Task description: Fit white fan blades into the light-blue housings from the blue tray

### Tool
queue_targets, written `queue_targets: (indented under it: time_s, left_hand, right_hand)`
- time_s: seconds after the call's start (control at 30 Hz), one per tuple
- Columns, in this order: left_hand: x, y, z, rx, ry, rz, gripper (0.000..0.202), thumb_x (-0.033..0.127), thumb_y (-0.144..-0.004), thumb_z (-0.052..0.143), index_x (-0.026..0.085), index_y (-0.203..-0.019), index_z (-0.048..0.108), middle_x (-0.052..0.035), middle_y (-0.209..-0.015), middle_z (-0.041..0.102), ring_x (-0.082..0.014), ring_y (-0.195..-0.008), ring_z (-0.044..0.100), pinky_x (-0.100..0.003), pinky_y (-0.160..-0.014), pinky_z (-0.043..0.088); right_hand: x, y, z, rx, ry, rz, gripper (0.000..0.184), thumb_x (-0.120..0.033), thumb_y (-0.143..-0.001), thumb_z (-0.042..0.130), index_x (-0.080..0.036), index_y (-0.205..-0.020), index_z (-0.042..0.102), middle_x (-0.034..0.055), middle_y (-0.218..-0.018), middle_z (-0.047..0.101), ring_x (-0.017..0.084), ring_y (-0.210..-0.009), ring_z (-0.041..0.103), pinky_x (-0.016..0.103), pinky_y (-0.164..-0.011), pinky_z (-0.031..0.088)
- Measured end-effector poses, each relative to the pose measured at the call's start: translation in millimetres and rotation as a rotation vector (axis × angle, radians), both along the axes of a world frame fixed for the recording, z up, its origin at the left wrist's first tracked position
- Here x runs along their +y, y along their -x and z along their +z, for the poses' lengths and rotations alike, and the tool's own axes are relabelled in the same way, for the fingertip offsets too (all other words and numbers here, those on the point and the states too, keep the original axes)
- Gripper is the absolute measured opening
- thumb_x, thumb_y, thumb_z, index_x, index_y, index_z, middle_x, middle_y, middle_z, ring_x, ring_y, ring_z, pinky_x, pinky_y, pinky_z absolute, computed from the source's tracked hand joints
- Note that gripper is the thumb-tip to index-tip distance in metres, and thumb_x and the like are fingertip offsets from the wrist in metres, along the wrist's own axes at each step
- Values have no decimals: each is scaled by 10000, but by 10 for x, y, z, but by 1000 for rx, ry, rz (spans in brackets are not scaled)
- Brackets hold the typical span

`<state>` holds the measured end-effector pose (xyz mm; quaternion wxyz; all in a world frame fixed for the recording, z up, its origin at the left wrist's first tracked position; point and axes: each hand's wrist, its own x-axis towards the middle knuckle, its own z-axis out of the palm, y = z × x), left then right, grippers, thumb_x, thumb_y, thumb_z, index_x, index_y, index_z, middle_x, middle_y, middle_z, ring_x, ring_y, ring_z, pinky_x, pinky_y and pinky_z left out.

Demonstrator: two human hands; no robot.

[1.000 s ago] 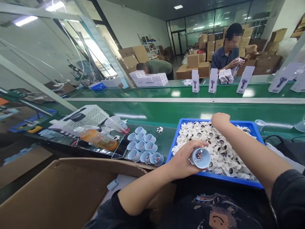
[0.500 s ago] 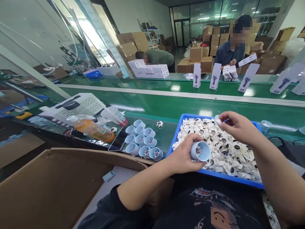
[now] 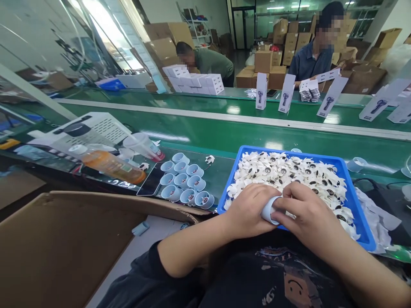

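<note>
My left hand (image 3: 248, 209) is wrapped round a light blue plastic cup-shaped housing (image 3: 270, 210), tilted with its mouth toward the right. The fingers of my right hand (image 3: 300, 209) are bent together and reach into that mouth. Whatever they pinch is hidden inside. Both hands are over the near edge of a blue tray (image 3: 356, 209), which is heaped with white fan blades (image 3: 282, 171) with dark hubs. Left of the tray, several more blue housings (image 3: 181, 180) stand in a cluster, some with reddish metal parts showing inside.
A phone (image 3: 150, 179), an orange drink bottle (image 3: 111, 164) and a plastic cup (image 3: 144, 145) lie left of the housings. An open cardboard box (image 3: 64, 239) is at my lower left. Beyond the green belt (image 3: 205, 132), two people work near white boxes (image 3: 195, 83).
My right hand has come down from above the tray's far side to the housing, its fingers now in the mouth. My left hand has turned the housing's mouth rightward.
</note>
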<state>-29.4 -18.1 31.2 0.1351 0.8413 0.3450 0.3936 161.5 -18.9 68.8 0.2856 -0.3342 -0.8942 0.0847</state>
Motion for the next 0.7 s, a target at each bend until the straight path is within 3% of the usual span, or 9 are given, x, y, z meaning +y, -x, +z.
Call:
queue_targets:
  time_s: [0.07,0.17,0.23,0.3,0.43,0.6,0.7]
  left_hand:
    - [-4,15,-4,0,-41,2,333,340,-830,633,206,-1117,533,-80,-1057,708,-248,-978,675,-380,-882,510]
    - [25,43,4,22,21,5,378,437,-830,651,211,-1113,544,-79,-1061,716,-249,-962,679,-383,-869,506]
    - [52,59,16,45,67,17,423,501,-807,675,216,-1098,560,-80,-1050,721,-255,-950,681,-391,-860,503]
    - [70,66,29,49,46,28,427,508,-796,688,215,-1083,569,-82,-1037,726,-259,-941,682,-397,-856,497]
    - [78,50,28,11,-78,29,362,450,-837,659,206,-1086,560,-72,-1005,731,-236,-902,690,-379,-833,484]
    - [86,50,-26,71,-151,19,443,558,-852,624,206,-1113,564,-68,-980,741,-238,-906,698,-392,-872,459]
    - [87,64,-30,68,-160,57,413,512,-843,650,204,-1104,567,-70,-999,738,-239,-911,694,-394,-888,458]
  right_hand:
    - [-1,8,9,9,10,-9,213,-247,-1011,522,-192,-873,675,49,-872,483,183,-767,481,300,-667,379]
    - [-51,-37,69,19,4,-1,357,-362,-1069,416,-199,-931,702,61,-889,482,186,-776,487,312,-686,390]
    - [-108,-89,113,50,29,25,451,-394,-1080,390,-186,-823,695,52,-841,470,169,-750,480,297,-667,386]
    - [-158,-123,125,82,14,40,434,-396,-1076,407,-185,-836,701,56,-858,476,169,-776,488,289,-671,398]
    - [-185,-85,35,32,-120,11,370,-437,-1058,414,-187,-1212,640,122,-1112,485,259,-963,502,390,-800,443]
    - [-187,-17,-57,-26,-194,-109,412,-460,-1058,370,-163,-1067,655,100,-951,496,254,-829,474,389,-720,396]
    - [-204,-21,-94,-2,-114,-85,417,-454,-1073,319,-159,-1148,606,97,-970,481,240,-852,478,379,-742,415]
